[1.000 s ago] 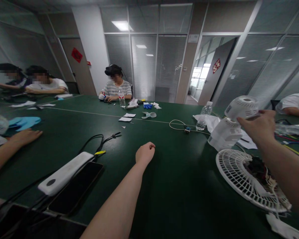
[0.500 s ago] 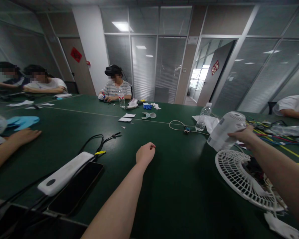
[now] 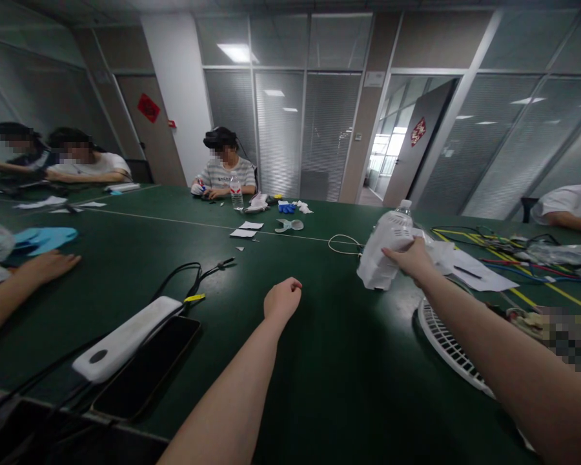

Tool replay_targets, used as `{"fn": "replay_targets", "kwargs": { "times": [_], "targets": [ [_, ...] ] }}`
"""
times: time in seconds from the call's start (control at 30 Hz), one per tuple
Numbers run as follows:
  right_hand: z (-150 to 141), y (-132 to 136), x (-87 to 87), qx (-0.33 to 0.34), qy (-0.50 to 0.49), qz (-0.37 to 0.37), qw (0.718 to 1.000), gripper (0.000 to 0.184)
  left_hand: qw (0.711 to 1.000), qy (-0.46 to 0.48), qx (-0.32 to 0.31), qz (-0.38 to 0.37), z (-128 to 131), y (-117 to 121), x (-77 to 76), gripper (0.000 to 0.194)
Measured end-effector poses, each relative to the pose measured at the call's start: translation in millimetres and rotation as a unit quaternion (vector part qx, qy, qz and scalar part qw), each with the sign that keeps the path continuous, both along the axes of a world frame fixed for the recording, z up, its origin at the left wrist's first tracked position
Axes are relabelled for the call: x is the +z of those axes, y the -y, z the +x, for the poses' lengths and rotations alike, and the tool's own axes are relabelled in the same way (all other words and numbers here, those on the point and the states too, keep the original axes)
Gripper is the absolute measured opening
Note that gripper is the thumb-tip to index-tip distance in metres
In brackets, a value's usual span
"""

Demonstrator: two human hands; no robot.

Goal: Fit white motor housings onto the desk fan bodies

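Observation:
My right hand (image 3: 411,258) grips a white plastic fan housing (image 3: 383,248), slotted with vents at its top, from its right side. The housing is tilted, just above or touching the table; I cannot tell which. Behind it stands a clear plastic bottle (image 3: 405,205), mostly hidden. Under my right forearm lies a round white fan grille (image 3: 448,345), partly covered by the arm. My left hand (image 3: 283,302) rests closed on the green table (image 3: 334,361), with nothing visible in it.
To the left lie a white power bank-like device (image 3: 126,339), a black phone (image 3: 150,368) and cables. Another person's hand (image 3: 53,263) rests at far left by a blue flat piece (image 3: 48,239). Paper (image 3: 484,270) and coloured wires (image 3: 537,265) lie right. Other people sit around the table.
My right hand has carried the white fan housing to the left, away from above the grille and in front of the bottle. My left hand has stayed where it was.

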State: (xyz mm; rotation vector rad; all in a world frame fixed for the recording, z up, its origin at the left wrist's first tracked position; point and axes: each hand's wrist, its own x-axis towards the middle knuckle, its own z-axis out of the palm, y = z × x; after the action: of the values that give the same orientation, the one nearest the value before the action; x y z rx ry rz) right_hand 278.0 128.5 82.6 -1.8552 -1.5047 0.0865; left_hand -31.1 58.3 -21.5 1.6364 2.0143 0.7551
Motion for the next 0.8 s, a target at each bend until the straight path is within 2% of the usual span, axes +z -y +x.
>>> {"fn": "replay_targets", "kwargs": {
  "times": [0.27,0.43,0.53,0.63,0.73,0.8],
  "targets": [
    [-95.4,0.8,-19.4,0.072,-0.021,0.025,0.997,0.086,1.000,-0.002,0.009,0.004,2.1,0.6,0.4,0.023],
    [-119.1,0.7,-25.5,0.108,-0.032,0.038,0.993,0.088,1.000,-0.005,0.015,0.006,2.0,-1.5,0.6,0.023],
    [-114.4,8.6,-28.7,0.136,-0.043,0.022,0.990,0.089,1.000,-0.006,0.015,0.005,2.3,-1.7,0.6,0.023],
    [-94.9,39.4,-25.5,0.157,-0.044,0.016,0.986,0.083,1.000,-0.006,0.015,0.005,2.5,-0.8,0.9,0.023],
    [-56.9,90.6,-13.6,0.182,0.032,0.113,0.976,0.070,1.000,-0.008,0.016,0.007,2.6,0.2,0.9,0.024],
    [-17.5,125.1,-6.3,0.137,0.121,0.191,0.964,0.069,1.000,-0.009,0.015,0.009,2.6,0.4,0.6,0.024]
  ]
}}
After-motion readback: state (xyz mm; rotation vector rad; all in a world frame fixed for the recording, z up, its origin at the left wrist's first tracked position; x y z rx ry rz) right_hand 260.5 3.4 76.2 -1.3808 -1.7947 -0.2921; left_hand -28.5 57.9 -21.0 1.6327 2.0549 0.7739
